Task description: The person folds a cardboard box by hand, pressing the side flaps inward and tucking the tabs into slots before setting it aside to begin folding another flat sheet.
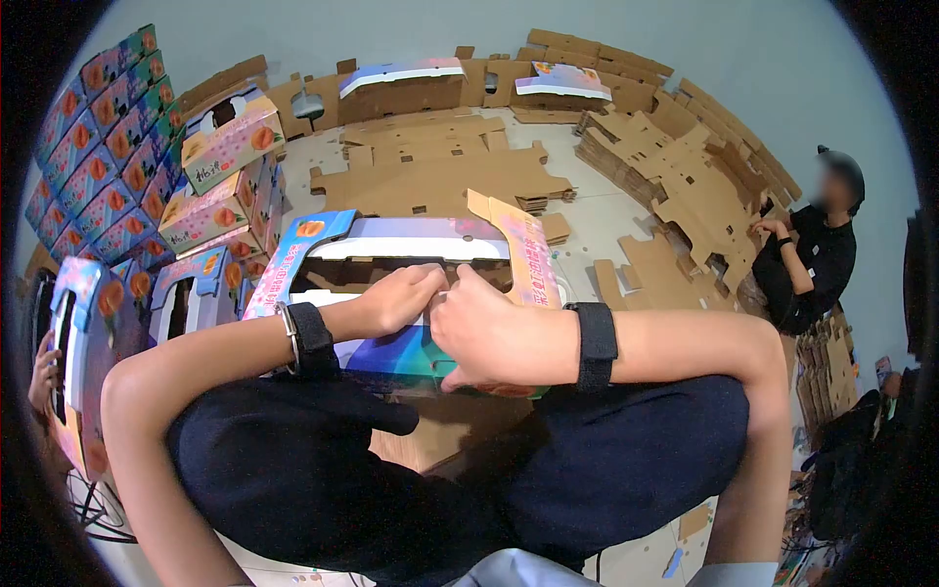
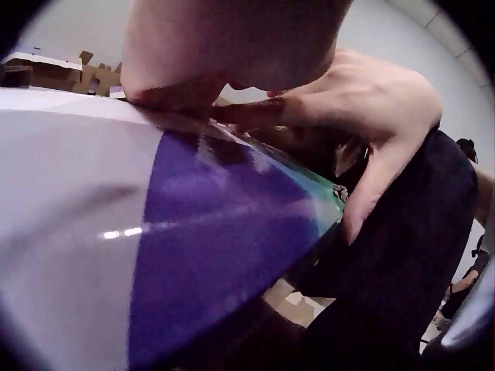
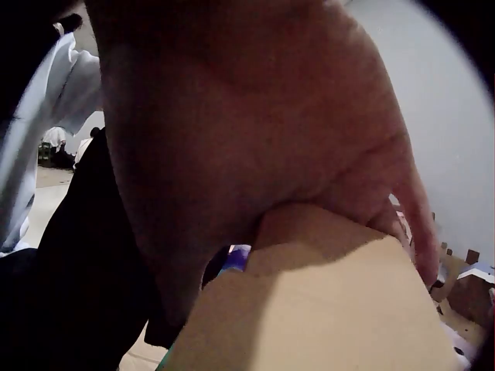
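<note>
A printed cardboard carton (image 1: 391, 357) with pink, blue and purple panels stands before the person's knees, its top partly open. My left hand (image 1: 401, 296) lies over its near top edge, fingers pointing toward the other hand; its fingertips are hidden in the left wrist view. Right beside it, my right hand (image 1: 499, 333) grips the near wall. The right thumb (image 2: 367, 201) lies against the outer face while the fingers reach over the edge. Bare brown cardboard (image 3: 340, 301) shows under the right palm. An orange-edged end flap (image 1: 494, 210) stands up at the carton's far right.
Finished-looking peach cartons (image 1: 108, 147) are stacked at the left, with more boxes (image 1: 220, 210) beside them. Flat brown cardboard sheets (image 1: 430, 176) lie on the floor ahead, and further piles (image 1: 675, 166) at the right. Another person (image 1: 822, 245) sits on the right.
</note>
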`<move>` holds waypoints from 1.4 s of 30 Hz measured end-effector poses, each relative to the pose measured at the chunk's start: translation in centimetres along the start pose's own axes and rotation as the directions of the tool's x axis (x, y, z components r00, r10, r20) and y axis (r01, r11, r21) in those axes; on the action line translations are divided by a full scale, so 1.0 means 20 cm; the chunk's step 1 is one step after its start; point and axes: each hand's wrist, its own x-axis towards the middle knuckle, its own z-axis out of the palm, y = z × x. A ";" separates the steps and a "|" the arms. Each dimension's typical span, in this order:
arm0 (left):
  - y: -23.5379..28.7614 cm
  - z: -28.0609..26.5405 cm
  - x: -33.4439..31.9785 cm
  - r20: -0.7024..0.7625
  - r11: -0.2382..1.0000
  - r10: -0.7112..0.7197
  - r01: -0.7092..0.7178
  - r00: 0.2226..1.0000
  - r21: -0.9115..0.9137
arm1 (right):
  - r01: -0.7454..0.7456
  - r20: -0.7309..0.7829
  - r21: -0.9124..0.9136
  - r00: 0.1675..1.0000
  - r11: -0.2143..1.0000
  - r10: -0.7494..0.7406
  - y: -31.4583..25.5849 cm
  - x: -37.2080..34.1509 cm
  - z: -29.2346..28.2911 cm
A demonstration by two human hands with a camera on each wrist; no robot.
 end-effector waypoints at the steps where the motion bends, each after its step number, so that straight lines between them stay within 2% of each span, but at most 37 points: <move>1: 0.01 0.00 0.00 -0.008 1.000 -0.005 0.005 1.000 0.029 | -0.010 0.049 0.056 0.999 0.998 0.008 0.01 0.01 -0.01; 2: 0.00 0.00 0.00 -0.006 1.000 -0.004 0.004 1.000 0.026 | -0.025 0.100 0.113 0.995 0.993 0.013 0.02 0.02 -0.02; 4: -0.02 -0.01 -0.01 -0.026 0.977 0.157 -0.151 0.987 0.151 | -0.052 0.108 0.158 0.994 0.986 0.035 0.05 0.02 -0.01; 5: -0.02 -0.01 -0.01 -0.024 0.977 0.158 -0.152 0.987 0.150 | -0.078 0.114 0.202 0.992 0.976 0.056 0.06 0.03 -0.01; 6: -0.03 -0.01 -0.01 -0.028 0.989 0.105 -0.101 0.994 0.110 | -0.084 0.111 0.281 0.992 0.956 0.054 0.08 0.03 0.01; 7: -0.03 -0.01 0.00 -0.028 0.996 0.053 -0.051 0.998 0.069 | -0.089 0.113 0.282 0.992 0.955 0.059 0.09 0.02 0.03; 9: -0.02 0.00 0.00 -0.066 0.999 0.027 -0.026 0.997 0.019 | -0.079 0.020 0.272 0.997 0.959 0.076 0.10 0.01 0.06; 11: -0.01 -0.01 0.00 -0.103 1.000 -0.006 0.003 0.995 -0.030 | -0.089 0.031 0.264 0.996 0.961 0.083 0.09 0.01 0.06; 13: 0.07 -0.08 -0.03 -0.022 0.980 -0.183 0.184 0.983 0.078 | -0.093 0.038 0.262 0.996 0.961 0.086 0.09 0.01 0.06; 14: 0.09 -0.10 -0.05 -0.076 0.959 -0.219 0.229 0.973 0.167 | -0.111 0.031 0.303 0.994 0.946 0.107 0.10 -0.01 0.05; 15: 0.10 -0.13 -0.07 -0.077 0.958 -0.225 0.235 0.971 0.167 | -0.128 0.026 0.341 0.992 0.931 0.126 0.11 -0.02 0.05; 17: 0.10 -0.19 -0.10 0.076 0.888 -0.403 0.370 0.912 0.275 | -0.132 -0.020 0.352 0.989 0.927 0.148 0.11 -0.03 0.08; 18: 0.04 -0.19 -0.13 0.062 0.900 -0.337 0.302 0.940 0.313 | -0.160 0.023 0.362 0.986 0.918 0.163 0.12 -0.04 0.08; 19: 0.00 -0.21 -0.16 0.062 0.902 -0.336 0.302 0.940 0.310 | -0.190 0.068 0.370 0.982 0.909 0.178 0.13 -0.05 0.08; 21: -0.03 -0.23 -0.19 0.057 0.902 -0.330 0.297 0.942 0.314 | -0.199 0.068 0.375 0.980 0.905 0.187 0.15 -0.09 0.11; 23: -0.03 -0.25 -0.20 0.037 0.902 -0.327 0.300 0.944 0.311 | -0.168 -0.020 0.403 0.981 0.900 0.192 0.17 -0.12 0.14; 25: -0.01 -0.27 -0.18 -0.008 0.867 -0.385 0.364 0.923 0.341 | -0.183 -0.022 0.398 0.978 0.899 0.209 0.17 -0.15 0.15; 29: 0.04 -0.25 -0.15 -0.124 0.838 -0.356 0.375 0.926 0.395 | -0.206 -0.005 0.382 0.974 0.901 0.225 0.19 -0.21 0.13; 30: 0.04 -0.23 -0.15 -0.234 0.865 -0.269 0.341 0.934 0.368 | -0.221 -0.011 0.370 0.970 0.903 0.242 0.20 -0.22 0.13; 31: 0.04 -0.22 -0.14 -0.235 0.865 -0.269 0.341 0.934 0.369 | -0.220 -0.012 0.369 0.970 0.903 0.242 0.21 -0.22 0.13; 34: 0.03 -0.21 -0.11 -0.458 0.856 -0.277 0.433 0.845 0.282 | -0.277 -0.289 0.071 0.914 0.958 0.286 0.25 -0.25 0.17; 35: 0.03 -0.21 -0.09 -0.507 0.859 -0.281 0.449 0.815 0.246 | -0.316 -0.283 0.016 0.909 0.949 0.307 0.26 -0.26 0.17; 37: 0.03 -0.23 -0.07 -0.521 0.852 -0.366 0.503 0.771 0.146 | -0.308 -0.411 0.063 0.859 0.949 0.306 0.26 -0.23 0.18; 38: -0.01 -0.23 -0.07 -0.521 0.852 -0.367 0.503 0.771 0.144 | -0.308 -0.410 0.062 0.859 0.949 0.305 0.25 -0.21 0.17; 40: -0.13 -0.20 -0.05 -0.492 0.854 -0.478 0.516 0.728 -0.067 | -0.149 -0.453 0.279 0.851 0.949 0.267 0.22 -0.18 0.17; 41: -0.17 -0.18 -0.04 -0.491 0.854 -0.479 0.516 0.728 -0.067 | -0.149 -0.452 0.279 0.851 0.949 0.267 0.21 -0.16 0.16; 42: -0.15 -0.18 -0.04 -0.487 0.856 -0.488 0.508 0.725 -0.101 | -0.011 -0.438 0.378 0.879 0.926 0.190 0.19 -0.14 0.15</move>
